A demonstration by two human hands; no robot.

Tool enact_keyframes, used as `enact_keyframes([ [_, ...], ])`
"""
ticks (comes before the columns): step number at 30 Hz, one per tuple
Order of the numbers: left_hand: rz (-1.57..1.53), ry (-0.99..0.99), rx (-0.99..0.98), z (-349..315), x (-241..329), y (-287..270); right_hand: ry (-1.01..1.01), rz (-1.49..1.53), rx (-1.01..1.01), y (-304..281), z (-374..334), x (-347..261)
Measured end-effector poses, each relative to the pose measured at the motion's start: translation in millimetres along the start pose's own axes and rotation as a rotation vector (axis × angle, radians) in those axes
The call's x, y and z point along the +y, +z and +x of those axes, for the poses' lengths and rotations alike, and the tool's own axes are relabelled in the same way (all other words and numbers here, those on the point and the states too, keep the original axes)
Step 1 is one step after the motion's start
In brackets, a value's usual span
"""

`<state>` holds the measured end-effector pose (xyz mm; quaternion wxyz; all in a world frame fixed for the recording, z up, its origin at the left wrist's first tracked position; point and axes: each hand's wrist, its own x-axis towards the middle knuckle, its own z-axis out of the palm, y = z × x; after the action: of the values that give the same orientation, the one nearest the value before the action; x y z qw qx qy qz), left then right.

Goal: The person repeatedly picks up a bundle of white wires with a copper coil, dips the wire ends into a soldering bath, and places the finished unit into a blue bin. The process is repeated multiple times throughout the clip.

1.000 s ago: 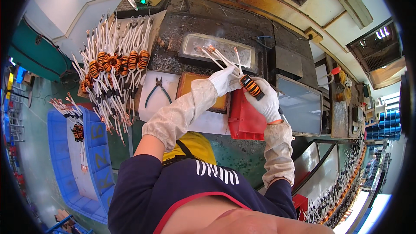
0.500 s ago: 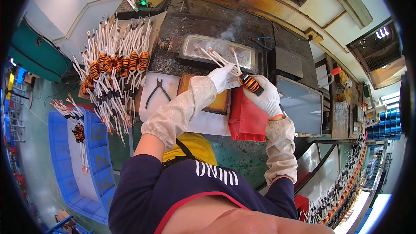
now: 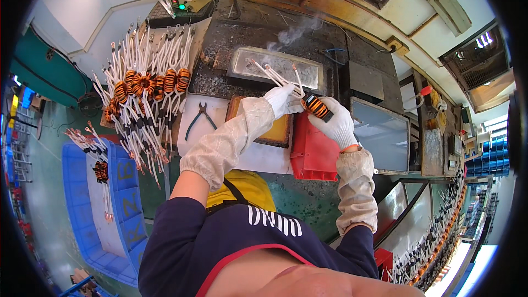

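A toroidal coil with orange and black windings is held between my gloved hands. My right hand grips the coil body from the right. My left hand is closed round its white leads, near where they leave the coil. The bare copper-coloured lead ends point up and left, above a rectangular metal solder pot. Thin smoke rises behind them. Whether the tips touch the pot's surface I cannot tell. Below the coil stands a red plastic bin, beside a tray of amber material.
Many similar coils are heaped at the left of the bench. Pliers lie on white board near my left sleeve; another pair lies behind the pot. A blue crate stands lower left, and a grey metal box sits right of the bin.
The smoke has drifted up and right. My hands and the coil stay almost in the same place, with only a very slight shift.
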<state>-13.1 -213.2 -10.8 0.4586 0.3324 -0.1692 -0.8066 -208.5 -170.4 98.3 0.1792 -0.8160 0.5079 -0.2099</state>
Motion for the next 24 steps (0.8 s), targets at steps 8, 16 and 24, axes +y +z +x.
enact_keyframes([
  [8,0.023,-0.012,0.003,-6.5,2.9,7.6,0.068,0.046,-0.016,-7.8,-0.9,-4.2],
  [16,0.015,-0.002,0.007,-9.2,4.5,14.8,0.173,0.043,-0.08,-13.9,4.3,1.9],
  [24,0.031,-0.011,-0.012,-9.5,6.6,14.5,0.205,0.039,-0.075,-10.9,6.5,10.4],
])
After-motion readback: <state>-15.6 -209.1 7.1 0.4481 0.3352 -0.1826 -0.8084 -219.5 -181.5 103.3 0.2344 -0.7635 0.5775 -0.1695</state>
